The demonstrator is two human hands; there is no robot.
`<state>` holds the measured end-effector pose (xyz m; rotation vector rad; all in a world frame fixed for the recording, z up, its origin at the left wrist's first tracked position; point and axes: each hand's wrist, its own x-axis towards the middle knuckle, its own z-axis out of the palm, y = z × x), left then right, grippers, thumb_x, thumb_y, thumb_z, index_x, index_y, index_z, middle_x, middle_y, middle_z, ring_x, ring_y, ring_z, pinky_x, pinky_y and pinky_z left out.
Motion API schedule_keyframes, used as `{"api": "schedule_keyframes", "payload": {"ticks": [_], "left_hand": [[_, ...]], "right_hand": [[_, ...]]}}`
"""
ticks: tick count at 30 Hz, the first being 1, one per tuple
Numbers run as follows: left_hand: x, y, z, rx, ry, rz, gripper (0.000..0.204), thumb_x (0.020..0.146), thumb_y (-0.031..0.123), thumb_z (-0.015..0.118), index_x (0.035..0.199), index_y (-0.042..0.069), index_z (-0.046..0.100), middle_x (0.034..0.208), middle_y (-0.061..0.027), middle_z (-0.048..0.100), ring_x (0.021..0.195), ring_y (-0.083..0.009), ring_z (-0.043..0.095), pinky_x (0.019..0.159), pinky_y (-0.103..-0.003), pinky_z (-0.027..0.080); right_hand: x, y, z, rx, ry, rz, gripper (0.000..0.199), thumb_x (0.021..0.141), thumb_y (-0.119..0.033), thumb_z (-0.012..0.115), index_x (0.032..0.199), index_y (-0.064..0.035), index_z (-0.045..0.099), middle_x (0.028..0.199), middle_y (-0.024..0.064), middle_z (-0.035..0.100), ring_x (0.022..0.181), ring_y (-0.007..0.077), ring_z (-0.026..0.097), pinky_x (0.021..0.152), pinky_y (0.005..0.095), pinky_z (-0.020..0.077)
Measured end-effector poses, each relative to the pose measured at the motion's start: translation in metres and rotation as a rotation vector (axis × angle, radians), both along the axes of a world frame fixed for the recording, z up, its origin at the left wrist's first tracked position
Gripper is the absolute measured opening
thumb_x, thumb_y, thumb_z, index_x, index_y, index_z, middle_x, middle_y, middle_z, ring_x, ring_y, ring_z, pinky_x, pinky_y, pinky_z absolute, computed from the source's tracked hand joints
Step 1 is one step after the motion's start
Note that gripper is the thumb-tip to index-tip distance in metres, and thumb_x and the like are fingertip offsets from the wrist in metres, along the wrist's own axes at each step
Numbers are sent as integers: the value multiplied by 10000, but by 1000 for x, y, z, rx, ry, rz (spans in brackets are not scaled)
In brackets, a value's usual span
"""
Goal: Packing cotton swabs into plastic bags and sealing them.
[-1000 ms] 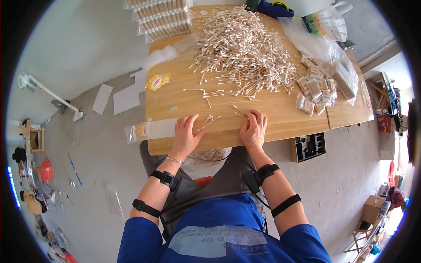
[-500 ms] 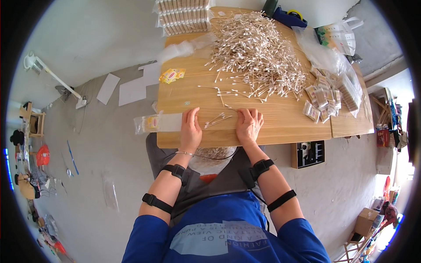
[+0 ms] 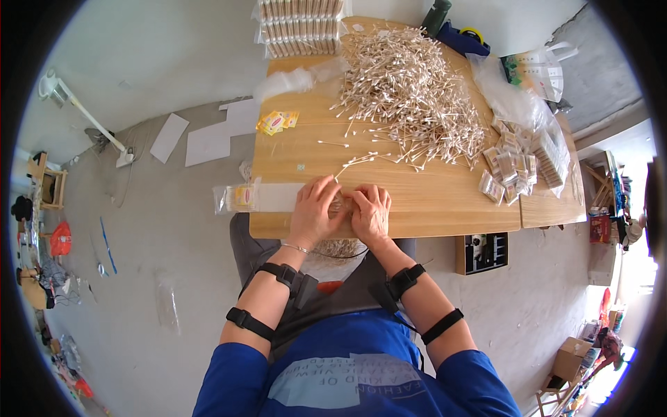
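Close together at the table's near edge, my left hand (image 3: 315,212) and my right hand (image 3: 370,214) are curled round a small bunch of cotton swabs (image 3: 337,206). The fingers of both are bent against the bunch, and much of it is hidden. A few loose swabs (image 3: 356,160) lie just beyond my fingertips. Left of my left hand is a white strip (image 3: 278,197), and at its outer end a clear packet (image 3: 240,198) with a yellow label. A large heap of cotton swabs (image 3: 410,97) covers the far middle of the wooden table (image 3: 445,201).
Small filled packs (image 3: 511,167) and clear plastic bags (image 3: 514,94) lie at the right. Yellow labels (image 3: 278,122) sit at the left. Stacked swab packs (image 3: 300,29), a dark green bottle (image 3: 435,17) and a blue tape dispenser (image 3: 464,39) stand at the back.
My right hand has moved left and my left hand slightly right, so they now meet. The loose swabs that lay between them are now gathered in my fingers.
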<state>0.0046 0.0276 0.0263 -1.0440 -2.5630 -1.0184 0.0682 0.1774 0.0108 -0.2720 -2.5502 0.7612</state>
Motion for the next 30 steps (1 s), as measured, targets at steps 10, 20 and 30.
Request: {"api": "schedule_keyframes", "payload": {"ticks": [10, 20, 30], "left_hand": [[0, 3, 5, -103, -79, -12, 487, 782, 337, 750, 1180, 97, 602, 1326, -99, 501, 1262, -322, 436, 1065, -453, 348], [-2, 1, -1, -12, -66, 71, 601, 761, 279, 778, 1256, 58, 519, 1324, -163, 475, 1226, -377, 443, 1049, -483, 372], [-2, 9, 8, -84, -71, 78, 576, 751, 304, 779, 1221, 97, 519, 1304, -167, 492, 1223, -382, 448, 1040, -484, 366]], "right_hand": [[-59, 58, 8, 121, -127, -203, 293, 822, -134, 658, 1114, -135, 649, 1174, 42, 558, 1172, 315, 452, 977, 469, 369], [-80, 29, 13, 8, -39, -41, 312, 793, -176, 708, 1103, -156, 679, 1166, 90, 563, 1160, 340, 466, 957, 503, 388], [-115, 164, 41, 78, -352, -553, 749, 861, -442, 638, 1500, -239, 302, 1417, 170, 386, 1333, 388, 303, 1107, 606, 170]]}}
